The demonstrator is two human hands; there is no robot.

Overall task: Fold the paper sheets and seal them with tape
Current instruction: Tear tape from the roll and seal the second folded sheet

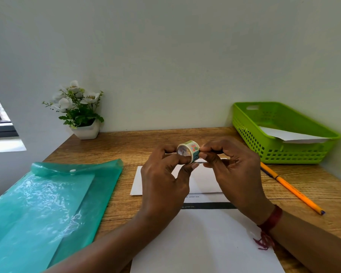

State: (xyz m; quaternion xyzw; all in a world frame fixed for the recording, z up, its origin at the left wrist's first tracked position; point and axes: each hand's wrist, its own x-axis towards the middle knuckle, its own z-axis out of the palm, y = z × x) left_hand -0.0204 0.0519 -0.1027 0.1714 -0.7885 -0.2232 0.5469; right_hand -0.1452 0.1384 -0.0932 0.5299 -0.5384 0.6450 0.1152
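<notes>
Nearest lies a flat white sheet (205,243) on the wooden desk (126,138), partly covered by both forearms. Left of it rests a glossy teal plastic folder (47,203) with a snap button. Above a folded sheet (201,180), the left hand (163,180) pinches a small patterned tape roll (188,151), while the right hand (232,168) nips what seems to be the tape's loose end. An orange pencil (291,189) lies to the right. Farther back stand a perforated green basket (280,138) holding paper and a white flowerpot (87,131).

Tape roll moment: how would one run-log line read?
left hand: holds tape roll | right hand: picks at its end | folded sheet: on table, unsealed | stage: getting tape
</notes>
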